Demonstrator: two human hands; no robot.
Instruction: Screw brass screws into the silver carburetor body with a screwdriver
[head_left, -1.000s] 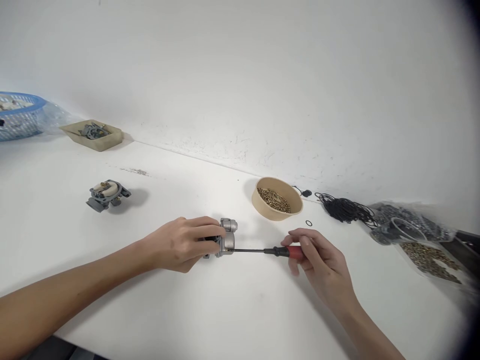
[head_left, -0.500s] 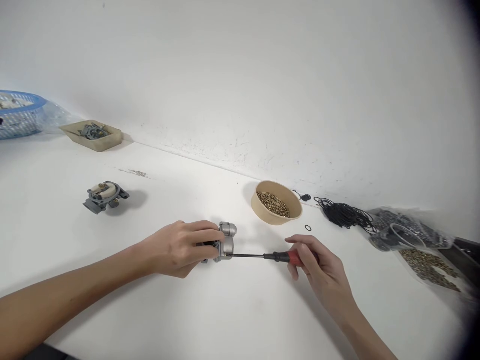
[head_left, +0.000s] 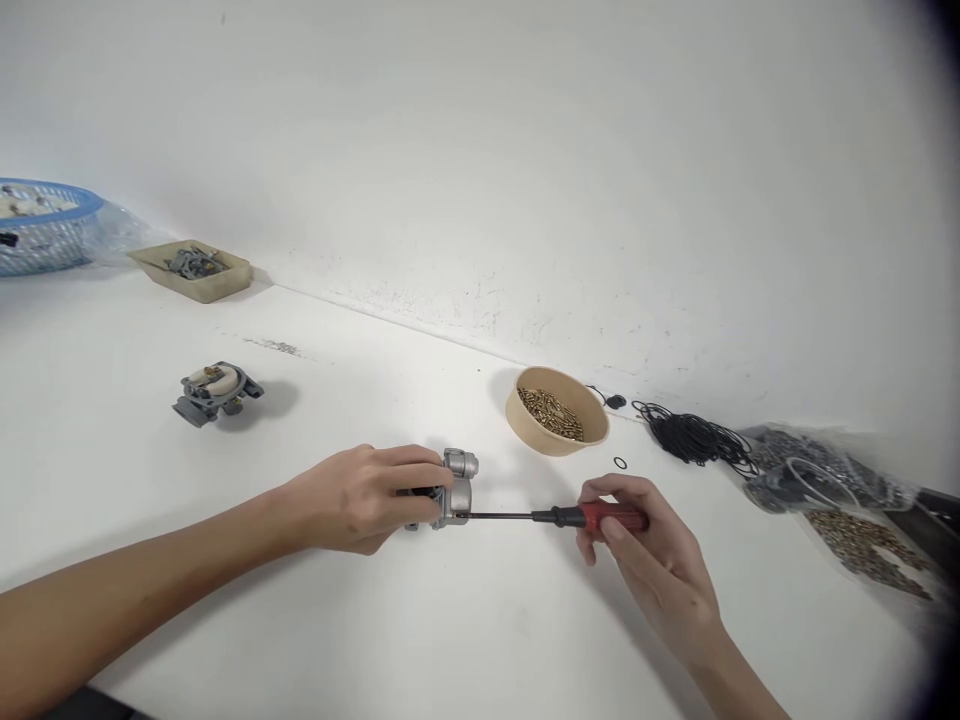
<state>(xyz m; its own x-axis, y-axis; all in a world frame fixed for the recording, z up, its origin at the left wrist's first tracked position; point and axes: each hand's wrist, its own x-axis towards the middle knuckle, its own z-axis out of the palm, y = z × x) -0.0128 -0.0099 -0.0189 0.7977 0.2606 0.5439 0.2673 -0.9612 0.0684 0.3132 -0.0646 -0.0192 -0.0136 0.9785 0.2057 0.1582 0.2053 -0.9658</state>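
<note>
My left hand point(head_left: 360, 497) is closed around a small grey metal part point(head_left: 454, 490) that rests on the white table point(head_left: 420, 630). My right hand point(head_left: 649, 555) pinches the red handle of a screwdriver point(head_left: 555, 517). The screwdriver lies level, and its thin black shaft runs left with its tip against the side of the metal part. A tan bowl of brass screws point(head_left: 557, 412) stands just behind the screwdriver.
A second grey assembly point(head_left: 215, 389) sits at left. A beige tray with parts point(head_left: 196, 267) and a blue basket point(head_left: 41, 225) are at far left. A black O-ring point(head_left: 619, 463), a bundle of black rings point(head_left: 694, 437) and plastic bags of small parts point(head_left: 825, 485) lie right.
My right hand has shifted its fingers along the red handle, uncovering more of it. The metal part and my left hand stay where they were.
</note>
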